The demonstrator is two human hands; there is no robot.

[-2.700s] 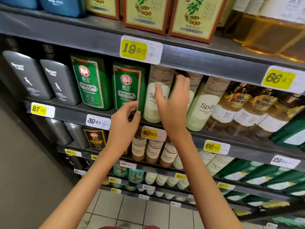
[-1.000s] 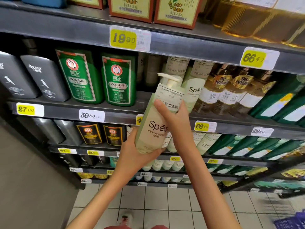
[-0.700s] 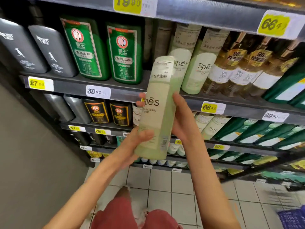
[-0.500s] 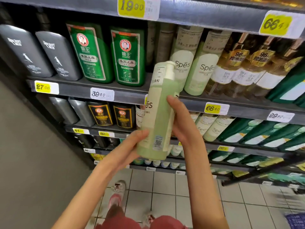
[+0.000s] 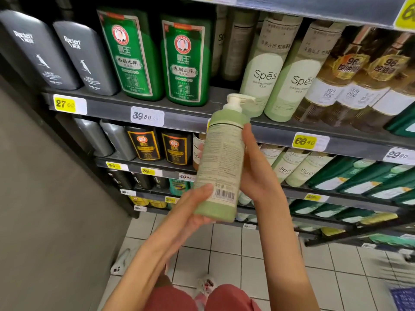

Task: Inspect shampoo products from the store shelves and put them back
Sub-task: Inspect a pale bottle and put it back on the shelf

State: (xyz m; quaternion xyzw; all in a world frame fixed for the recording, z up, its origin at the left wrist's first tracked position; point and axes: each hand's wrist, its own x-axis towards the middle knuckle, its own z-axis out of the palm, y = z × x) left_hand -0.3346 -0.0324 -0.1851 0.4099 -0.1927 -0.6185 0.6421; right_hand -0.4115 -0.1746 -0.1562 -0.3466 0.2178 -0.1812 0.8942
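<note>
**Bottle turned round**

The left hand (image 5: 197, 212) cups the base of the smooth, rounded pale-green pump bottle (image 5: 221, 162), now rotated so fine print and barcode face out. The right hand (image 5: 258, 173) grips its side, in front of the shelf (image 5: 179, 118).

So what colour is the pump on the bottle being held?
Creamy white pump, above the pale green bottle; it shows best in the head view.

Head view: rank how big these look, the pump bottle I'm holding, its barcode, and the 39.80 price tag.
1. the pump bottle, nearest the camera
2. the 39.80 price tag
3. the barcode, somewhat smaller than the tag
</note>
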